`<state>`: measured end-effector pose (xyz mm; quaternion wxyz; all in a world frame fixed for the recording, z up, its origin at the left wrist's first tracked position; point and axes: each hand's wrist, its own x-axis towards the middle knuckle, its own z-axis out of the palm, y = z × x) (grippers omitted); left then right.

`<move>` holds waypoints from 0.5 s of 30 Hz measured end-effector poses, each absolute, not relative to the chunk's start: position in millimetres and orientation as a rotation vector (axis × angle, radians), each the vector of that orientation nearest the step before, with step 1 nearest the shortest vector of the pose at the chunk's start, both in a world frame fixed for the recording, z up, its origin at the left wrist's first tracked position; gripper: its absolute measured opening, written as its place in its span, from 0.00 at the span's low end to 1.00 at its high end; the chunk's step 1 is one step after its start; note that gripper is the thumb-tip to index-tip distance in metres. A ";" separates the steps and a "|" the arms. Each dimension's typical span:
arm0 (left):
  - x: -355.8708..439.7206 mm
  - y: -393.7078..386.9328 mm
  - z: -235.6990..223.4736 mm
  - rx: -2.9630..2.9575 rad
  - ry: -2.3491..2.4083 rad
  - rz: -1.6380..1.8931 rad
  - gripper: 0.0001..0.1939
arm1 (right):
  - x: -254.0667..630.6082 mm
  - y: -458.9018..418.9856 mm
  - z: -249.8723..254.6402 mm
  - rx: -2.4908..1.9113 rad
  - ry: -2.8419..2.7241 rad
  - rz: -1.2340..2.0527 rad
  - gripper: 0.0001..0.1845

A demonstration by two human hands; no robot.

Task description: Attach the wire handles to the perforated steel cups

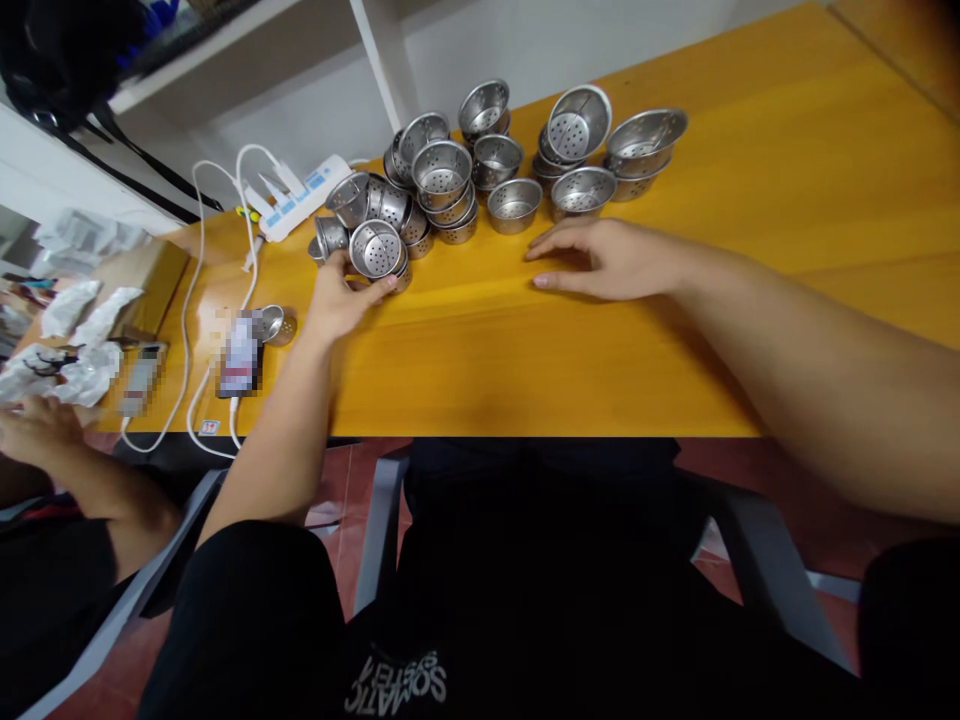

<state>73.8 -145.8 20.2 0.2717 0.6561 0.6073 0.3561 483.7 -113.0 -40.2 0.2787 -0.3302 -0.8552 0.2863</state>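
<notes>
My left hand [345, 292] has its thumb and fingers around a perforated metal cup [376, 250] at the front left of the cluster. That cup sits on another one, tilted so its holed bottom shows. Held in the air over the wood, my right hand [581, 262] has its fingers apart and nothing in them. Nearest to it are a low metal cup [583, 192] and a single cup [514, 205]. Behind them stand more perforated cups, some nested or stacked, such as a stack [442, 178] in the middle and a wide pair [646, 145] at the right.
A white power strip [307, 198] with cables lies at the back left. A phone [241, 355] and a lone cup [277, 325] are left of my forearm. Farther left are plastic bags [90, 365], another device and another person's hand [41, 430]. The wooden table [525, 370] ends before my lap.
</notes>
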 end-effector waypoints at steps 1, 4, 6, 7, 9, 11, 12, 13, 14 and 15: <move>75.3 -142.7 20.1 1.771 1.635 0.959 0.40 | 483.6 -113.8 -39.2 -0.891 -2.298 0.768 0.28; 79.2 -132.2 18.6 1.783 1.607 0.957 0.39 | 482.3 -118.7 -32.6 -0.912 -2.312 0.750 0.27; 81.5 -123.7 16.6 1.808 1.577 0.960 0.36 | 480.9 -122.4 -26.8 -0.914 -2.324 0.738 0.25; 82.5 -119.2 15.4 1.829 1.560 0.967 0.34 | 480.2 -123.8 -24.3 -0.911 -2.332 0.733 0.25; 84.4 -110.1 12.3 1.861 1.542 0.983 0.32 | 479.3 -125.2 -21.1 -0.900 -2.355 0.715 0.25; 86.1 -101.7 8.8 1.854 1.546 0.990 0.32 | 479.0 -125.2 -20.2 -0.892 -2.369 0.693 0.25; 87.0 -97.8 7.0 1.844 1.553 0.988 0.32 | 479.1 -124.9 -20.4 -0.889 -2.372 0.684 0.25; 87.8 -94.2 5.2 1.836 1.562 0.982 0.32 | 479.3 -124.5 -20.9 -0.885 -2.371 0.681 0.25; 88.5 -90.7 3.5 1.840 1.564 0.982 0.32 | 479.7 -124.1 -21.6 -0.879 -2.369 0.682 0.25; 89.1 -87.2 1.7 1.865 1.553 0.994 0.32 | 480.1 -123.7 -22.4 -0.871 -2.366 0.687 0.25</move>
